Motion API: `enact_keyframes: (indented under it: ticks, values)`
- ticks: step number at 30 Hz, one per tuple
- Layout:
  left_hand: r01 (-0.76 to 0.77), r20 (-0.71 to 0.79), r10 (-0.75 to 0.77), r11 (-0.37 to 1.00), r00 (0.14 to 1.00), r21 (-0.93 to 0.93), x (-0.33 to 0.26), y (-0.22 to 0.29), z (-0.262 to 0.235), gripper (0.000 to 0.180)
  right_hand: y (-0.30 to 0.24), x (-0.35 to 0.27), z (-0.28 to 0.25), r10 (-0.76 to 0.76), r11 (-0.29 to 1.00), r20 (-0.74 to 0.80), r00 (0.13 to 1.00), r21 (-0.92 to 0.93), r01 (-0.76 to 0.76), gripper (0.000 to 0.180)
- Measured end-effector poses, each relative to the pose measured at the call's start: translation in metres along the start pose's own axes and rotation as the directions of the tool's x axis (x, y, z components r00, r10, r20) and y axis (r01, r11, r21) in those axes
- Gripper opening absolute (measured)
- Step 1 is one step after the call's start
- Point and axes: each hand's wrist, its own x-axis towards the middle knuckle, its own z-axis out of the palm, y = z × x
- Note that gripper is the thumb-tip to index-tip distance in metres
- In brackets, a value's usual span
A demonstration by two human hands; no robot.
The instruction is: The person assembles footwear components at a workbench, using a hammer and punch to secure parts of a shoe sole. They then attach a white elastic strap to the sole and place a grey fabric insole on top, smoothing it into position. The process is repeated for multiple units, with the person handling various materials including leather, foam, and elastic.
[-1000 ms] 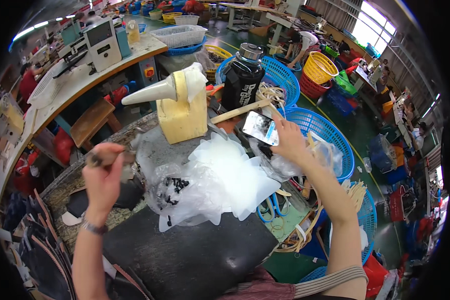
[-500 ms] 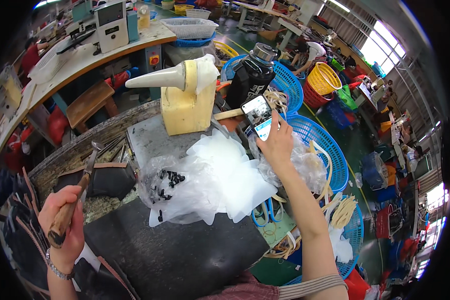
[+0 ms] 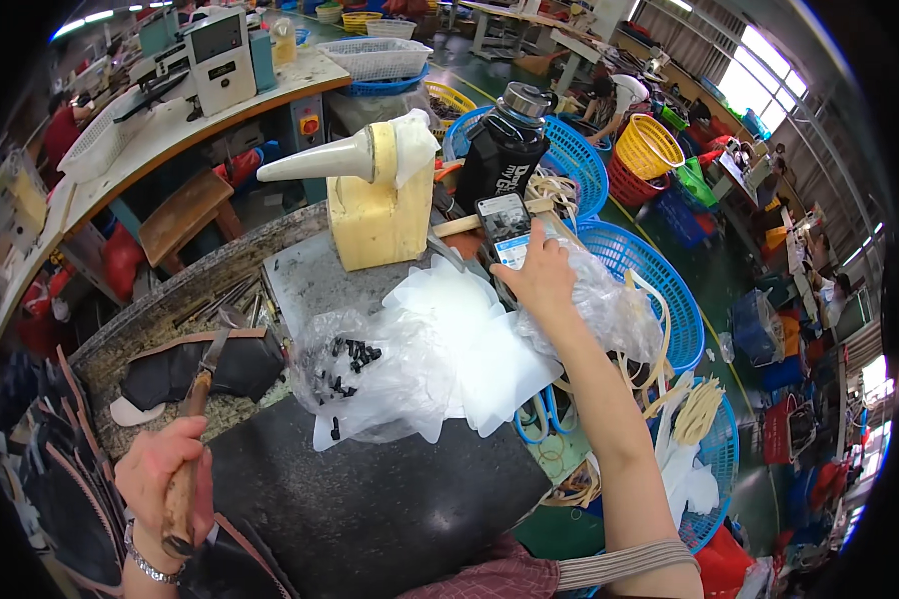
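My left hand (image 3: 165,477) grips the wooden handle of a hammer (image 3: 198,389) whose metal head rests near a black leather shoe upper (image 3: 240,364) at the bench's left. My right hand (image 3: 541,282) is raised at the bench's right side, its fingers touching a smartphone (image 3: 503,229) with a lit screen that leans against a black bottle (image 3: 501,158). Between the hands lies a clear plastic bag (image 3: 370,384) with small black tacks in it, beside white translucent sheets (image 3: 474,339).
A yellow block with a metal cone form (image 3: 370,195) stands at the back of the dark worktop (image 3: 370,499). Blue mesh baskets (image 3: 649,290) with cream strips line the right. Black cut pieces (image 3: 55,479) pile up at the left. A long counter (image 3: 170,120) with a machine lies behind.
My left hand has come down from raised height to the lower left with the hammer. My right hand stayed at the phone.
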Motion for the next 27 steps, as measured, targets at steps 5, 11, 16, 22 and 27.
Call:
enact_keyframes:
  ticks: [5,11,16,22,27]
  values:
    - [-0.205,-0.035,0.208,0.976,0.977,0.076,-0.003,0.003,0.002,0.031,-0.004,-0.001,-0.001,0.022,1.0,0.021,1.0,-0.006,-0.022,0.097]
    - [-0.239,0.02,0.238,0.97,0.971,0.033,-0.009,0.012,-0.002,0.03,-0.001,-0.005,-0.002,0.047,0.999,0.004,0.999,-0.013,-0.046,0.095]
    - [-0.233,0.018,0.232,0.972,0.972,0.016,-0.016,0.013,-0.005,0.027,0.01,-0.001,-0.006,0.113,0.993,-0.071,0.991,-0.021,-0.115,0.094]
    - [-0.255,-0.017,0.255,0.967,0.967,0.024,-0.019,0.01,-0.005,0.027,0.015,-0.005,-0.005,0.092,0.995,-0.121,0.988,-0.013,-0.094,0.097]
    - [-0.246,0.005,0.247,0.969,0.969,-0.014,-0.019,0.014,-0.003,0.026,0.022,-0.006,-0.004,0.081,0.996,-0.094,0.992,-0.027,-0.084,0.099]
